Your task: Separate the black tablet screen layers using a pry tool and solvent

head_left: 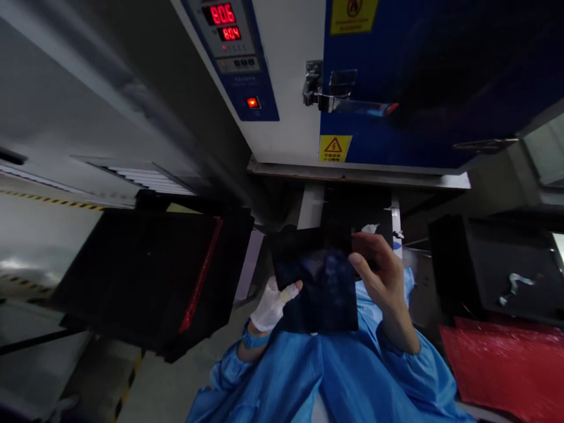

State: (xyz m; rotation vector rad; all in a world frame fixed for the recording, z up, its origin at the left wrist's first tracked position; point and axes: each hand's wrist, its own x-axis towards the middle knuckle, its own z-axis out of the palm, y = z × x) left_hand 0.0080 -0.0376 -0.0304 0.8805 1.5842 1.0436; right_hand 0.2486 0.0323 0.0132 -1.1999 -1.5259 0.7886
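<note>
Dark tray: I see a dark tray (324, 288) held in front of my chest, below the oven door (418, 88), tilted toward me.
Left hand: my left hand (273, 305), in a white glove, grips the tray's left edge, fingers (291, 291) closed on it, thumb on top.
Right hand: my bare right hand (381, 273) curls over the tray's upper right corner, fingers closed around it.
Surroundings: a stack of black trays (145, 276) sits to my left; red bags (506, 364) lie at lower right; the oven's display (224, 23) glows red.
Risk: I judge the tray could slip from the gloved side, since that grip catches only the edge; tilting further might spill whatever it carries, which I cannot make out.
</note>
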